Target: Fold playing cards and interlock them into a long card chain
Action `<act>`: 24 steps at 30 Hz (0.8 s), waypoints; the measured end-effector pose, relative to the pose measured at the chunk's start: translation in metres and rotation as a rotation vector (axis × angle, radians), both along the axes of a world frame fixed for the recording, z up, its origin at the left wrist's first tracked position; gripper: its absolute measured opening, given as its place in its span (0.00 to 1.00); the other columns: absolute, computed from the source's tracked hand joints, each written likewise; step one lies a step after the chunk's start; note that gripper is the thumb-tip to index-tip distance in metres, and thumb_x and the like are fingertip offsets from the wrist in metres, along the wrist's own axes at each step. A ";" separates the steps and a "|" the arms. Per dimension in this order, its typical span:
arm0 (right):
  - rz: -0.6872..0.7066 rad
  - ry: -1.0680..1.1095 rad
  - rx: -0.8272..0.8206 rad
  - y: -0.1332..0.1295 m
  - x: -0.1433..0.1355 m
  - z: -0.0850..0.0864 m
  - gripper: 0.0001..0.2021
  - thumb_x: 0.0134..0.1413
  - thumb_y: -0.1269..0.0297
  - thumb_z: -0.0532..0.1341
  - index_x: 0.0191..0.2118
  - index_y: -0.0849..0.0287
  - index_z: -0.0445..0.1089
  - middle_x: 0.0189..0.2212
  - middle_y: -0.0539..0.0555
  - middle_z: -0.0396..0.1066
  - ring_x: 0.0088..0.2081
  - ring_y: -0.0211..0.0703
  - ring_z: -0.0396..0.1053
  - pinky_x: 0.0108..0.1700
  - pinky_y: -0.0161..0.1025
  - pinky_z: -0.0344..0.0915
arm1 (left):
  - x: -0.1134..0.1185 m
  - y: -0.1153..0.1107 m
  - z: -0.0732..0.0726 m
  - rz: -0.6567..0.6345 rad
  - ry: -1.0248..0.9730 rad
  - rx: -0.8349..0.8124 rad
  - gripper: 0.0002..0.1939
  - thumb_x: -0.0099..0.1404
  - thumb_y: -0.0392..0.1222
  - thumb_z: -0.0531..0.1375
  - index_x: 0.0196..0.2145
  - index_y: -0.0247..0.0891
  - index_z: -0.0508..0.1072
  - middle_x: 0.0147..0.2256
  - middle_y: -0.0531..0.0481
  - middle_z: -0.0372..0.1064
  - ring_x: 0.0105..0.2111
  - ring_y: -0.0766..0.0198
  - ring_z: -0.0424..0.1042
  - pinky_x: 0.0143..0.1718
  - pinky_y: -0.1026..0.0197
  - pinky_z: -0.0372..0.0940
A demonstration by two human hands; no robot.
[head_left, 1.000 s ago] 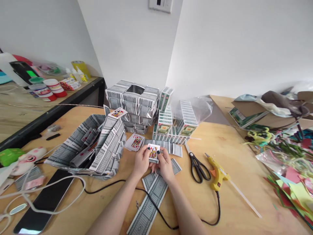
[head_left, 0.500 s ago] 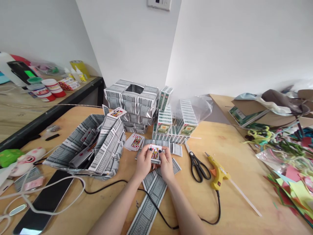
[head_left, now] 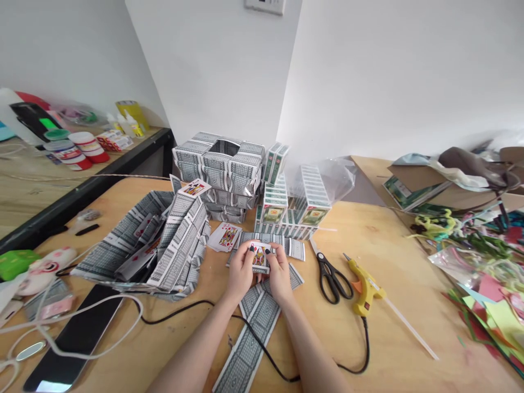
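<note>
Between my two hands is a playing card [head_left: 261, 256], a queen of diamonds by its face, turned up toward me. My left hand [head_left: 241, 267] grips its left side, thumb on top; my right hand [head_left: 279, 268] grips the right side the same way. The fingers beneath are hidden. Under and behind the hands lie strips of joined cards [head_left: 249, 338], backs up. A small pile of loose cards [head_left: 226, 237] rests just left of them. Farther left stands an open basket-like form of folded cards [head_left: 192, 240], with a jack card [head_left: 195, 188] on its rim.
Black scissors [head_left: 332, 278] and a yellow glue gun [head_left: 366, 289] lie to the right, its black cord crossing the card strip. Behind are a card-covered box [head_left: 229, 169] and stacked card packs [head_left: 313, 196]. A phone [head_left: 73, 338] and white cable are at left; paper scraps [head_left: 495, 311] at right.
Both hands keep their hold on the card, with almost no movement. The view has shifted very slightly; the objects on the table stay where they were.
</note>
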State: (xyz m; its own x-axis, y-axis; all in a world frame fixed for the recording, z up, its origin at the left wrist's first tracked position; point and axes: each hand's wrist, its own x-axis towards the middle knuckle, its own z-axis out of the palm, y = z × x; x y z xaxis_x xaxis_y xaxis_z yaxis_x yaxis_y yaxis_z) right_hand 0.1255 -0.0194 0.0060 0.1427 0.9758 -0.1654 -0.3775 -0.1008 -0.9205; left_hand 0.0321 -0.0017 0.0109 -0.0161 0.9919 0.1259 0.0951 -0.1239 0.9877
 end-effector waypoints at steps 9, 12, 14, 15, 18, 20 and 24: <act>-0.044 0.034 0.006 0.002 0.000 -0.004 0.05 0.48 0.63 0.54 0.34 0.55 0.59 0.16 0.42 0.57 0.11 0.30 0.54 0.09 0.27 0.54 | 0.004 -0.002 -0.004 0.011 0.011 -0.013 0.10 0.59 0.36 0.47 0.36 0.37 0.65 0.35 0.49 0.66 0.35 0.65 0.65 0.36 0.64 0.62; -0.036 0.027 0.009 0.002 0.000 -0.006 0.05 0.49 0.62 0.54 0.34 0.54 0.59 0.16 0.42 0.58 0.11 0.31 0.54 0.09 0.27 0.53 | 0.004 -0.001 -0.006 0.000 -0.002 -0.025 0.09 0.59 0.36 0.47 0.35 0.37 0.65 0.33 0.50 0.65 0.33 0.65 0.65 0.34 0.65 0.61; -0.036 0.020 0.012 0.002 0.000 -0.005 0.05 0.49 0.62 0.54 0.33 0.55 0.59 0.16 0.42 0.57 0.11 0.31 0.54 0.09 0.27 0.53 | 0.005 -0.001 -0.007 0.002 -0.019 -0.029 0.08 0.58 0.36 0.48 0.34 0.37 0.65 0.32 0.50 0.65 0.32 0.65 0.65 0.33 0.65 0.62; -0.034 0.018 0.014 0.002 0.000 -0.005 0.05 0.49 0.62 0.54 0.33 0.55 0.59 0.16 0.42 0.57 0.11 0.31 0.54 0.09 0.27 0.53 | 0.005 -0.001 -0.007 0.005 -0.031 -0.030 0.08 0.58 0.36 0.48 0.34 0.37 0.65 0.31 0.51 0.65 0.31 0.66 0.65 0.31 0.65 0.62; -0.033 0.019 0.017 0.002 0.000 -0.003 0.04 0.49 0.62 0.54 0.32 0.55 0.59 0.16 0.43 0.58 0.12 0.30 0.54 0.10 0.27 0.54 | 0.005 -0.001 -0.008 0.010 -0.053 -0.033 0.08 0.58 0.36 0.48 0.33 0.37 0.64 0.28 0.52 0.64 0.27 0.67 0.64 0.27 0.66 0.61; -0.028 0.023 0.012 0.002 -0.001 -0.003 0.04 0.48 0.63 0.54 0.32 0.55 0.59 0.16 0.43 0.58 0.11 0.30 0.54 0.09 0.27 0.54 | 0.004 -0.001 -0.007 0.014 -0.047 -0.033 0.07 0.57 0.36 0.48 0.32 0.37 0.64 0.26 0.53 0.63 0.25 0.68 0.63 0.25 0.67 0.60; -0.001 0.041 -0.004 0.002 -0.001 -0.003 0.03 0.48 0.63 0.54 0.31 0.55 0.59 0.16 0.42 0.58 0.11 0.31 0.54 0.08 0.28 0.52 | 0.003 -0.003 -0.002 0.042 -0.061 -0.012 0.06 0.56 0.35 0.48 0.28 0.37 0.63 0.24 0.54 0.61 0.23 0.70 0.62 0.23 0.68 0.59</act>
State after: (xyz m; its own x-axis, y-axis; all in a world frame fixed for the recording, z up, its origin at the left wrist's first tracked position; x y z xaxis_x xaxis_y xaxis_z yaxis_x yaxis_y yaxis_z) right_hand 0.1244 -0.0178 0.0025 0.1363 0.9750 -0.1753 -0.4149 -0.1045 -0.9038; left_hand 0.0354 -0.0051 0.0091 -0.0651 0.9916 0.1118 0.0392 -0.1094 0.9932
